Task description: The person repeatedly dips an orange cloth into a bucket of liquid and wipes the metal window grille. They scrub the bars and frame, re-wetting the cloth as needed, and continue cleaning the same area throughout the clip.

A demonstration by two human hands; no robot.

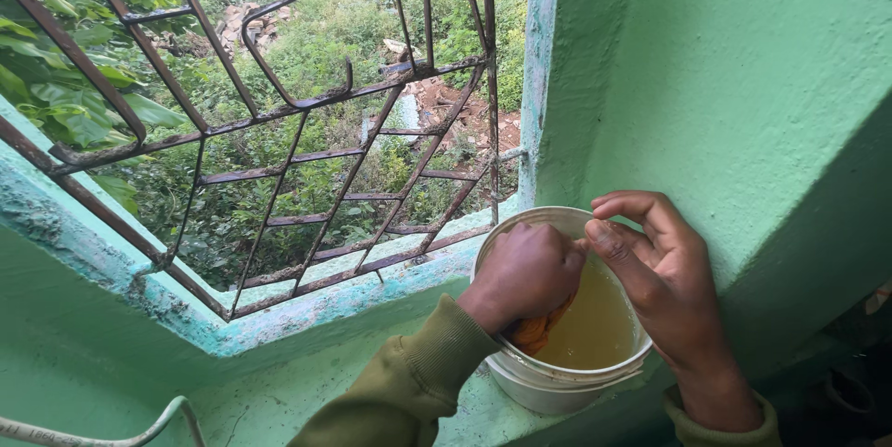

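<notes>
A white plastic bucket (544, 389) stands on a green ledge and holds murky yellowish water (599, 326). My left hand (525, 272) is closed around an orange cloth (537, 331) at the bucket's left rim, with the cloth hanging into the bucket. Over the right side of the bucket, my right hand (664, 280) has its fingers bent, and the fingertips meet my left hand at the cloth's top. Both arms wear olive green sleeves.
A rusty metal window grille (279, 122) fills the opening at left, with green plants and rubble beyond. Green painted walls (743, 85) close in on the right. A curved metal rod (139, 428) shows at the bottom left.
</notes>
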